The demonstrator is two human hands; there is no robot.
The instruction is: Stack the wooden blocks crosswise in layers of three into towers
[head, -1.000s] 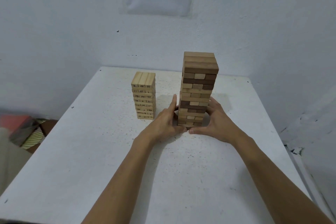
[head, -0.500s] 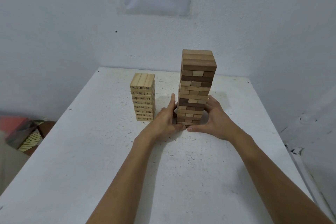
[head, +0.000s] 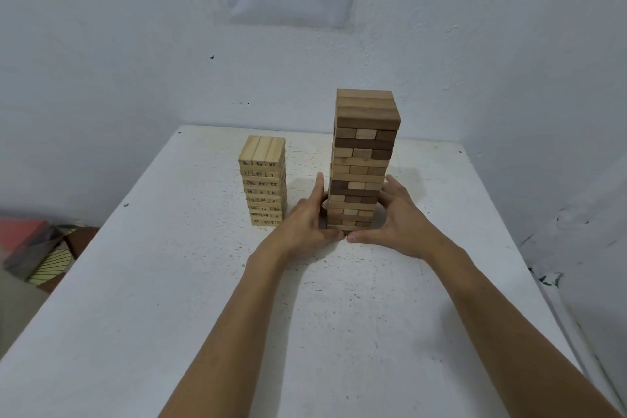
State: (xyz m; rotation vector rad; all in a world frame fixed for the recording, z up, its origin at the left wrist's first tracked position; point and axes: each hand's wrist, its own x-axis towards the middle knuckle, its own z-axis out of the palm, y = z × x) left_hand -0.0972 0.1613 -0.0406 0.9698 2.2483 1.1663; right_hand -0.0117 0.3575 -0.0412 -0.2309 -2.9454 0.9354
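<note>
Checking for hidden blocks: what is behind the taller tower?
Only white table and wall show around the taller tower. The strip directly behind its base is covered by the tower, left hand and right hand.

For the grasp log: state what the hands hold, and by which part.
Nothing is gripped. The left hand and right hand bracket the taller tower at its lowest layers, straight fingers against its two sides and thumbs almost meeting at the front bottom edge.
</note>
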